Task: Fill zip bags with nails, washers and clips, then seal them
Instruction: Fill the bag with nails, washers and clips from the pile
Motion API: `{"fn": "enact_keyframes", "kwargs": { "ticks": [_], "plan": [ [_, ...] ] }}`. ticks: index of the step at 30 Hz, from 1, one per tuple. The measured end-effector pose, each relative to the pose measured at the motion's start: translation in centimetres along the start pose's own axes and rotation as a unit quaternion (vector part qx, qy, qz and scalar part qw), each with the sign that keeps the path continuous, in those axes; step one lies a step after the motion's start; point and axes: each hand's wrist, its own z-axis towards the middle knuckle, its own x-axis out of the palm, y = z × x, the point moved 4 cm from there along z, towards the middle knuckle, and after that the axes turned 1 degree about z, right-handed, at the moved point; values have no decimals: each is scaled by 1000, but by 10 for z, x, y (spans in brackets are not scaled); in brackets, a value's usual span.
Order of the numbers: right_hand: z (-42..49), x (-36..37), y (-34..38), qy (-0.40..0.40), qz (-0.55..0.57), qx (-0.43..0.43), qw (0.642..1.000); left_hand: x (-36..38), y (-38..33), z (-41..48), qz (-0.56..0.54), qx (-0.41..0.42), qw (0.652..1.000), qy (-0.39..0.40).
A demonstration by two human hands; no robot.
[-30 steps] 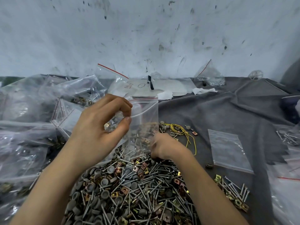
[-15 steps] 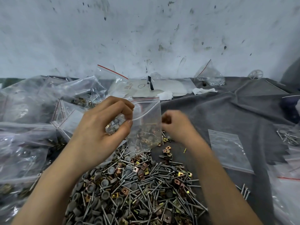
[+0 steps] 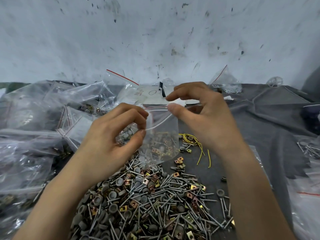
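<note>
Grey cloth (image 3: 259,118): left hand (image 3: 110,135) pinches, right hand (image 3: 204,118) touches one bag (image 3: 162,139).

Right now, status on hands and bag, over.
Left hand pinches zip bag at left edge. Right hand at its top rim, grip unclear. Bag part-filled, unsealed. Nothing blocks the mouth.

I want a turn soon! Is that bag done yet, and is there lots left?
Several filled bags are already heaped on the left. One zip bag, partly full, is in hand: the left hand pinches its edge, the right hand is at its mouth, which looks unsealed. Plenty remains: a big pile of nails, washers and clips lies on the cloth.
</note>
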Motion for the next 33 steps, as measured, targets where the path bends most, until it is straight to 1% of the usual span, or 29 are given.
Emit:
{"fn": "enact_keyframes", "kwargs": {
  "ticks": [5,7,8,9,10,11,12,14,15,17,20,29,33],
  "plan": [
    [3,-12,-14,-54,14,30,998,-1,1,1,6,1,1000,-2],
    [7,-11,-30,-46,5,64,997,-2,1,1,3,-1,1000,-6],
    [8,-8,-40,-20,-31,86,996,-3,1,1,0,-3,1000,-9],
    [8,-4,-51,27,-87,115,989,-3,1,1,-4,-5,1000,-11],
    [7,2,-64,93,-150,151,973,-3,2,1,-6,-6,1000,-14],
    [3,10,-78,169,-210,190,944,-4,2,1,-8,-5,1000,-16],
    [-3,18,-92,244,-255,227,908,-4,2,1,-7,-4,1000,-19],
    [-16,31,-115,356,-300,284,838,-4,3,1,-7,-3,1000,-22],
    [-21,35,-121,390,-303,303,815,-4,3,1,-8,-5,1000,-23],
    [-26,41,-130,425,-292,325,793,-5,4,1,-12,-6,1000,-26],
    [-26,45,-134,438,-296,318,787,-5,5,1,-20,-4,999,-27],
    [-30,74,-116,454,-343,227,790,-4,7,1,-34,-5,999,-24],
    [-32,79,-115,463,-340,227,786,-3,8,0,-42,-5,999,-23]
  ]
}}
